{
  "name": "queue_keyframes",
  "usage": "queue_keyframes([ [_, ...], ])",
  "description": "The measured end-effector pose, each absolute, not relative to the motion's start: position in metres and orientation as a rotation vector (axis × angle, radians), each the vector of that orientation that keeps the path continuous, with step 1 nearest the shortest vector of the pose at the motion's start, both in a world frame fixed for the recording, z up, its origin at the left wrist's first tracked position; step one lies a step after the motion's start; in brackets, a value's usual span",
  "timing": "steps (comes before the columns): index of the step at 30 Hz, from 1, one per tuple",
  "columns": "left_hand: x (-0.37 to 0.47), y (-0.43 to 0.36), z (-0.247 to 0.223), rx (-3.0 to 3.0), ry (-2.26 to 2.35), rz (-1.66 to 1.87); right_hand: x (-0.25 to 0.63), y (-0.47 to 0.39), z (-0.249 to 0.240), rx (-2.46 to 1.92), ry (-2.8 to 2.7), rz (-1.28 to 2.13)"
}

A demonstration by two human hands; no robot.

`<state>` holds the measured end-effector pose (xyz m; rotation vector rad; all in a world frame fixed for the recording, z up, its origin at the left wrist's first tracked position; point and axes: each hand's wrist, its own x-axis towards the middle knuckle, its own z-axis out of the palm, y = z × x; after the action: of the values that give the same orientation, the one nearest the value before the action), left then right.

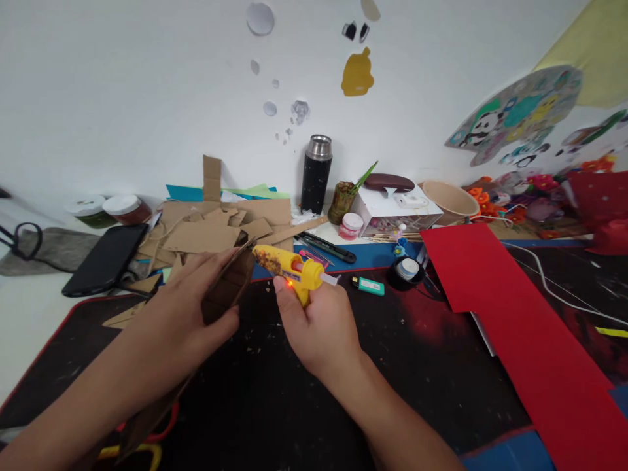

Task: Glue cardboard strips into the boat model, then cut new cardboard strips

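Observation:
My right hand (326,327) is wrapped round a yellow hot glue gun (289,265) with an orange light glowing on its side. A pale glue stick (328,279) pokes out of its back end. The dark-stained nozzle points left and meets the upper edge of a folded brown cardboard piece (226,288). My left hand (196,314) grips that cardboard, thumb on the near side and fingers over the far side. Its lower part runs down behind my left forearm. Partly hidden beneath it lie scissors with red and yellow handles (156,451).
Cardboard scraps (201,232) pile up behind my left hand, beside a black phone (104,260). A black thermos (316,175), a box cutter (328,247) and a green lighter (369,286) lie or stand beyond the glue gun. Red paper (520,320) covers the right side of the black mat (417,379).

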<state>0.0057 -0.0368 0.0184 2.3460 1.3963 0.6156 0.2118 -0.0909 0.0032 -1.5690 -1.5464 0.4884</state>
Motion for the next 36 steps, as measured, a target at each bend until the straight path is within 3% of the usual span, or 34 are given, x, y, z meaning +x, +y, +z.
queue_keyframes([
  [36,0.0068,-0.0371,0.0152,2.412,1.428,0.561,0.2149,-0.0902,0.004,-1.626,-1.559,0.512],
])
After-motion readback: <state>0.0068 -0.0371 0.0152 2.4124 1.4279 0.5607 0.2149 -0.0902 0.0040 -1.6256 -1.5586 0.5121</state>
